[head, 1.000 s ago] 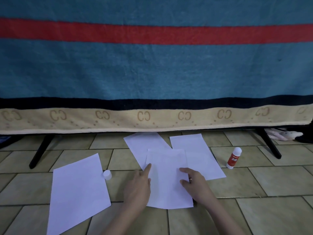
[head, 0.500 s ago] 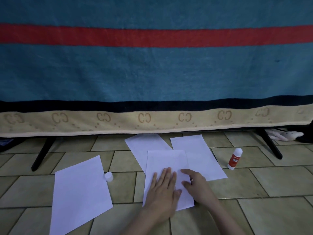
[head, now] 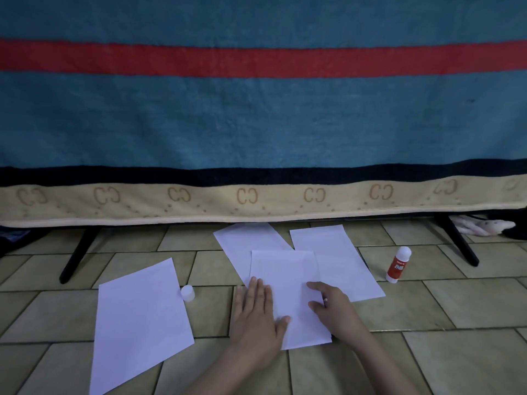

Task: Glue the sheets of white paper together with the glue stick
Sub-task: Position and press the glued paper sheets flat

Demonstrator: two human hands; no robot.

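- Head view: the left hand [head: 258,315] lay flat, fingers straight, on the top sheet [head: 288,297]; the right hand [head: 330,307] pressed its right edge with loosely bent fingers, gripping nothing.
- Pressing well probably called for firm, even strokes outward, so the sheet bonded without wrinkles.
- The glue stick [head: 398,264] stood well right of the right hand; its cap [head: 188,293] sat left of the left hand.

Four sheets of white paper [head: 288,295] lie on the floor, with one glue stick [head: 398,264], one loose cap [head: 188,293], and two hands [head: 258,317].
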